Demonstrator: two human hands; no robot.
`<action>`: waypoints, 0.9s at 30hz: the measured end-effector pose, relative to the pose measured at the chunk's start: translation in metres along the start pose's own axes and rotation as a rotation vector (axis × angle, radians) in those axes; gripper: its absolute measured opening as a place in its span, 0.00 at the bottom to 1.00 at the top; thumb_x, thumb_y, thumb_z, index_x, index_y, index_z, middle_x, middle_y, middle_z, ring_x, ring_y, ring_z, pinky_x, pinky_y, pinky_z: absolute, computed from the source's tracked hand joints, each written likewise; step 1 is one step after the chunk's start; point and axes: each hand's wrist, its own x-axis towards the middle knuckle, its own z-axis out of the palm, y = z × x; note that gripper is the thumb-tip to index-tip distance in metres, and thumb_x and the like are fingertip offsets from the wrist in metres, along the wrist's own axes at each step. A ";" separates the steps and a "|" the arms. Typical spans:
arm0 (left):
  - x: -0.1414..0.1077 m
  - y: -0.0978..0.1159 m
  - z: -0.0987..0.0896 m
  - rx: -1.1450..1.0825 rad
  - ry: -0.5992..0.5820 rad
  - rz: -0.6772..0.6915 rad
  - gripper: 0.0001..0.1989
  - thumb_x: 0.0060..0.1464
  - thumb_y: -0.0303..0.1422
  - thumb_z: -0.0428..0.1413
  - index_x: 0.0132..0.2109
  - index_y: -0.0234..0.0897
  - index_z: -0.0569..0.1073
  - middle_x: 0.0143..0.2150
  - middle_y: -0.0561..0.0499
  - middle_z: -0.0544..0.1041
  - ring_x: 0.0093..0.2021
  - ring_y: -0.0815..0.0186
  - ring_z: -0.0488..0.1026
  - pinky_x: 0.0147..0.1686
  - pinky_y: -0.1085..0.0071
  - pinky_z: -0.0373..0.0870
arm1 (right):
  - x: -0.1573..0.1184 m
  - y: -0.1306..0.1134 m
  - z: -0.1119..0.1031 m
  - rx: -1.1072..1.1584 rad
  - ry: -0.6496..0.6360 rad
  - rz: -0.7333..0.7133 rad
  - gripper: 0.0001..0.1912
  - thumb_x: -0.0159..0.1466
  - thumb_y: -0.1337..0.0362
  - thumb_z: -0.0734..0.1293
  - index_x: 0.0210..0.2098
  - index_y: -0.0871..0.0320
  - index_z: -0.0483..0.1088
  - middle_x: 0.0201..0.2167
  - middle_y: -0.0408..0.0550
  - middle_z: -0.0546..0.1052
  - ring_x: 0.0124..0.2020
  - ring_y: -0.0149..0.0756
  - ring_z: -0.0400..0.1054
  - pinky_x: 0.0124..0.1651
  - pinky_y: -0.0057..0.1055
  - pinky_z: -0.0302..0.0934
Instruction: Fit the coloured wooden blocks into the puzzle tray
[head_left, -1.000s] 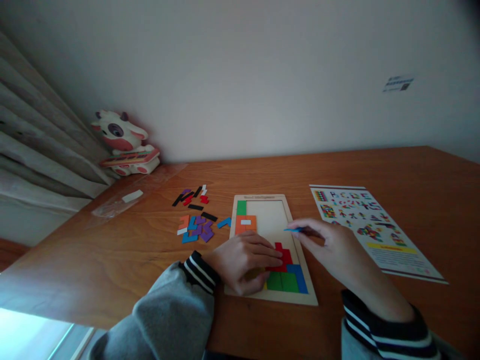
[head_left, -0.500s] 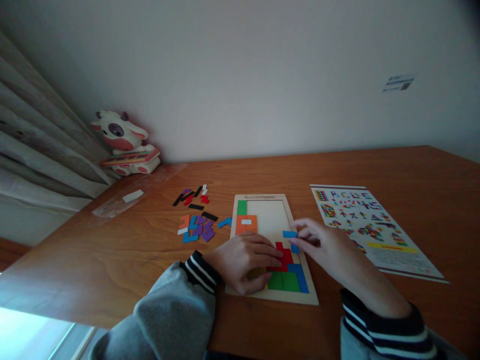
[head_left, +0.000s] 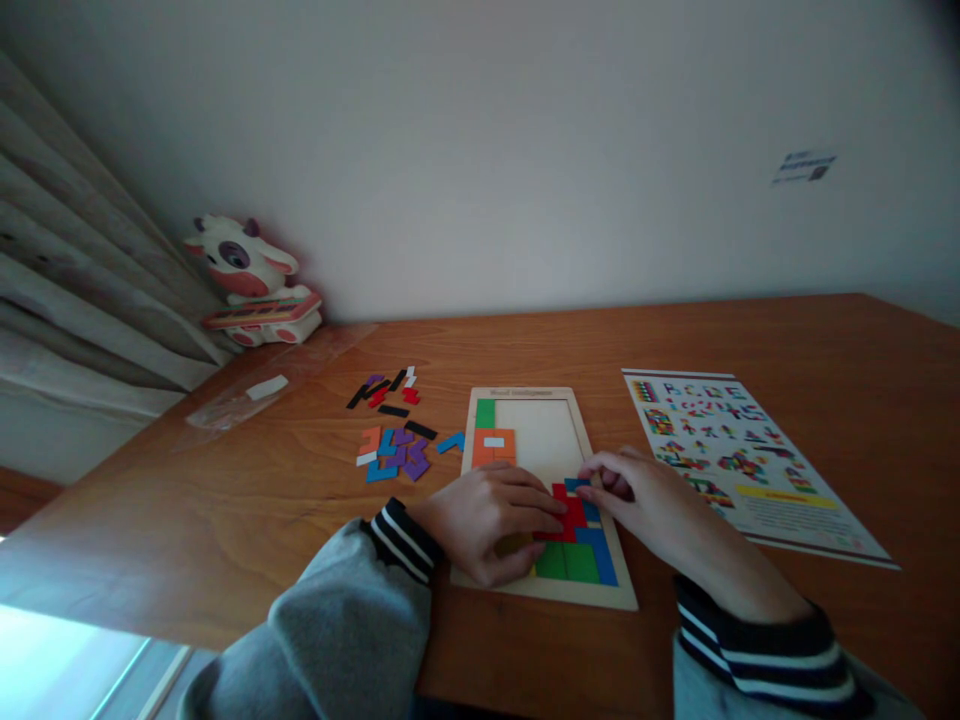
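A wooden puzzle board (head_left: pixel 551 597) lies flat on the table. My left hand (head_left: pixel 495 520) rests across its left side, fingers stretched out, the fingertips touching a red puzzle piece (head_left: pixel 572 513). At the board's right edge my right hand (head_left: pixel 637 490) pinches a blue puzzle piece (head_left: pixel 592 511), which sits against the red one and is partly covered by the fingers. Below lie green pieces (head_left: pixel 566 562) and another blue piece (head_left: pixel 598 552). An orange block (head_left: pixel 485 449) with a white piece (head_left: pixel 494 442) and a green piece (head_left: pixel 485 413) occupy the upper left of the tray.
Loose purple, blue and orange pieces (head_left: pixel 416 469) lie left of the board, with black, red and white ones (head_left: pixel 393 411) behind. A printed pattern sheet (head_left: pixel 787 520) lies to the right. A cow toy (head_left: pixel 262 320) and clear plastic wrapping (head_left: pixel 217 412) are at the far left.
My right hand has moved slightly toward me and left, bringing the blue piece down against the red one. My left hand has stayed in place.
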 end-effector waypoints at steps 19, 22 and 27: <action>-0.021 -0.021 -0.023 0.046 0.318 -0.137 0.14 0.60 0.27 0.52 0.52 0.36 0.74 0.48 0.43 0.81 0.49 0.59 0.77 0.51 0.59 0.70 | -0.004 -0.012 -0.006 0.017 -0.029 -0.034 0.13 0.68 0.63 0.62 0.44 0.56 0.78 0.40 0.52 0.75 0.39 0.39 0.74 0.45 0.37 0.68; -0.026 -0.025 -0.024 0.075 0.318 -0.158 0.14 0.60 0.27 0.52 0.52 0.37 0.75 0.48 0.43 0.81 0.48 0.59 0.77 0.51 0.60 0.71 | -0.004 -0.018 -0.005 0.011 -0.042 -0.059 0.14 0.69 0.62 0.62 0.48 0.54 0.77 0.42 0.51 0.74 0.41 0.39 0.74 0.47 0.37 0.68; -0.023 -0.024 -0.016 0.094 0.232 -0.118 0.15 0.59 0.27 0.52 0.51 0.38 0.75 0.46 0.45 0.81 0.48 0.60 0.77 0.53 0.60 0.70 | -0.004 -0.026 0.004 -0.054 -0.074 -0.080 0.13 0.67 0.60 0.65 0.49 0.53 0.77 0.43 0.51 0.74 0.44 0.42 0.73 0.48 0.39 0.67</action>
